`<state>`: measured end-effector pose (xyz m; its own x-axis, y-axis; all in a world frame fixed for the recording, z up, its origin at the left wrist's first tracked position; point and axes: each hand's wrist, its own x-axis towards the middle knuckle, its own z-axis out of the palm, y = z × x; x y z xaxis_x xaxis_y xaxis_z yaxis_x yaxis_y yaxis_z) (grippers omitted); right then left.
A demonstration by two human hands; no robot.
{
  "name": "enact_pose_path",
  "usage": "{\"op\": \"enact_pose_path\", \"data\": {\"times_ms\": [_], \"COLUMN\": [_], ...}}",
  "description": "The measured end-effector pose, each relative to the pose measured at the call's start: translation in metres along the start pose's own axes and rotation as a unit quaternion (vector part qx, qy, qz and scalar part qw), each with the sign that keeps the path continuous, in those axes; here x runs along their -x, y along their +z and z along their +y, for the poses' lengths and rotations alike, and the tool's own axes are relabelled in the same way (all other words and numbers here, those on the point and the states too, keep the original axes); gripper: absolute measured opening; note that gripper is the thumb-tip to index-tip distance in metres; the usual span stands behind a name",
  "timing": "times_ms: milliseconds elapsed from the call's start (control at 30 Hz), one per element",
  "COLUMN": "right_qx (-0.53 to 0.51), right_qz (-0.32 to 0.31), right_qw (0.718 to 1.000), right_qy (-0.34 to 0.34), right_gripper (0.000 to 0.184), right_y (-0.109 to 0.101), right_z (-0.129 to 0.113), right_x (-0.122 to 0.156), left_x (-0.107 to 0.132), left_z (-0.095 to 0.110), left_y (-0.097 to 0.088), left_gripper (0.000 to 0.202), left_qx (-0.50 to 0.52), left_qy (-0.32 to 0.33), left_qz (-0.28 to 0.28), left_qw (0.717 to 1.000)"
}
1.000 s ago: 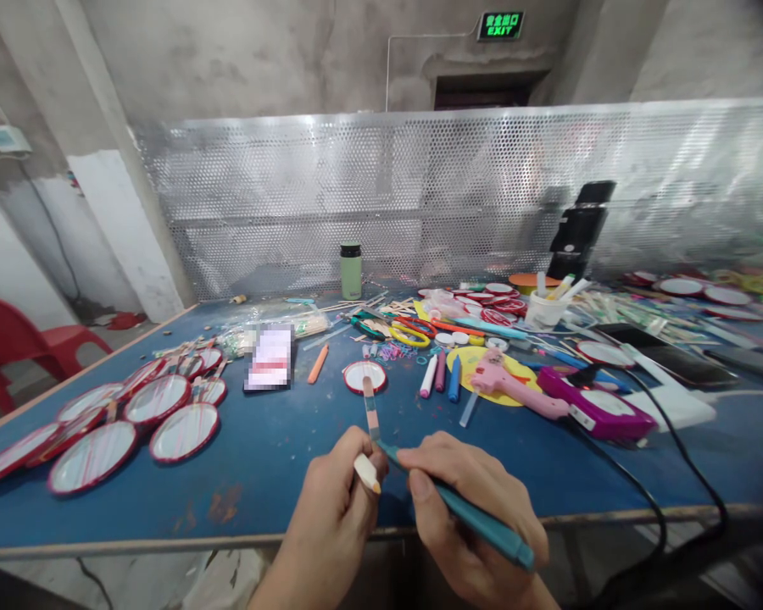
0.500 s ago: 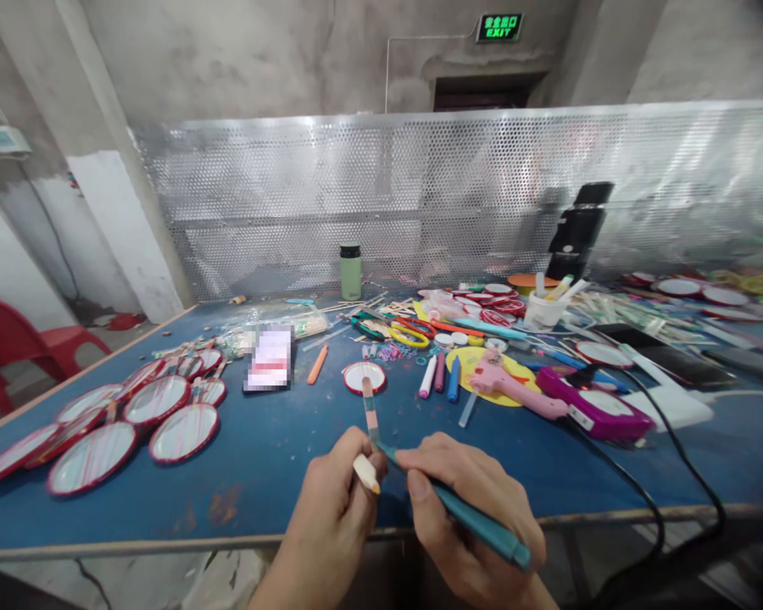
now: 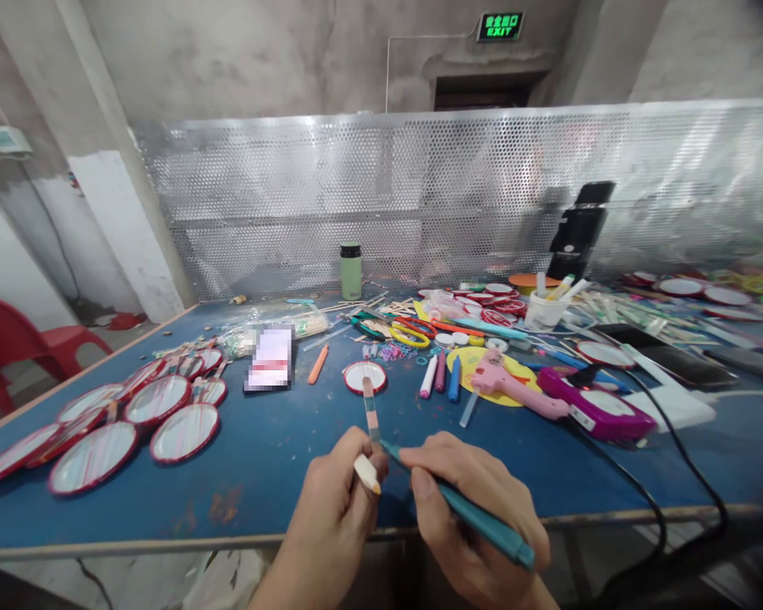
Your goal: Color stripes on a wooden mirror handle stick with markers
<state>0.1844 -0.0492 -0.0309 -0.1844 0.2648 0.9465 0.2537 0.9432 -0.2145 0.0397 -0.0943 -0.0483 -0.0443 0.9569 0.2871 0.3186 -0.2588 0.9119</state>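
My left hand (image 3: 340,512) is closed around a flat stick (image 3: 371,417) painted in bands of colour. At its far end is a round white disc with a red rim (image 3: 364,378). A white marker-like piece with an orange tip (image 3: 367,474) also pokes out of this hand. My right hand (image 3: 476,508) grips a teal marker (image 3: 487,524) like a pen. Its tip meets the stick just beyond the left fingers. Most of the left fingers are hidden.
Several red-rimmed discs (image 3: 158,398) lie at the left near a phone (image 3: 270,360). An orange marker (image 3: 318,364) lies beyond the hands. To the right are markers (image 3: 453,379), a pink glue gun (image 3: 515,390) and a purple device (image 3: 598,411) with black cables. A green bottle (image 3: 351,273) stands behind.
My right hand and the teal marker have shifted very slightly to the right. The stick and my left hand stay almost still.
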Motion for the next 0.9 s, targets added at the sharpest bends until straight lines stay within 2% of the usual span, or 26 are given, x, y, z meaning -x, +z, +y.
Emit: {"op": "enact_pose_path", "data": {"times_ms": [267, 467, 733, 900], "right_qx": [-0.015, 0.007, 0.019, -0.006], "right_qz": [-0.023, 0.004, 0.023, 0.002], "right_qw": [1.0, 1.0, 0.999, 1.0], "right_qy": [-0.008, 0.007, 0.015, 0.007], "right_gripper": [0.017, 0.015, 0.016, 0.015], "right_y": [-0.0008, 0.0005, 0.0004, 0.0007], "right_z": [0.0017, 0.001, -0.0002, 0.0023], "right_x": [0.0016, 0.0022, 0.0006, 0.0041], "left_x": [0.0003, -0.0003, -0.0004, 0.0009], "left_z": [-0.0028, 0.0001, -0.0032, -0.0027], "left_y": [0.0002, 0.0005, -0.0004, 0.0005], "left_gripper": [0.033, 0.033, 0.033, 0.034], "left_qx": [0.002, 0.0, -0.003, -0.013], "left_qy": [0.014, -0.005, 0.002, -0.001], "left_qz": [0.004, -0.009, -0.01, 0.001], "left_qw": [1.0, 1.0, 1.0, 1.0]}}
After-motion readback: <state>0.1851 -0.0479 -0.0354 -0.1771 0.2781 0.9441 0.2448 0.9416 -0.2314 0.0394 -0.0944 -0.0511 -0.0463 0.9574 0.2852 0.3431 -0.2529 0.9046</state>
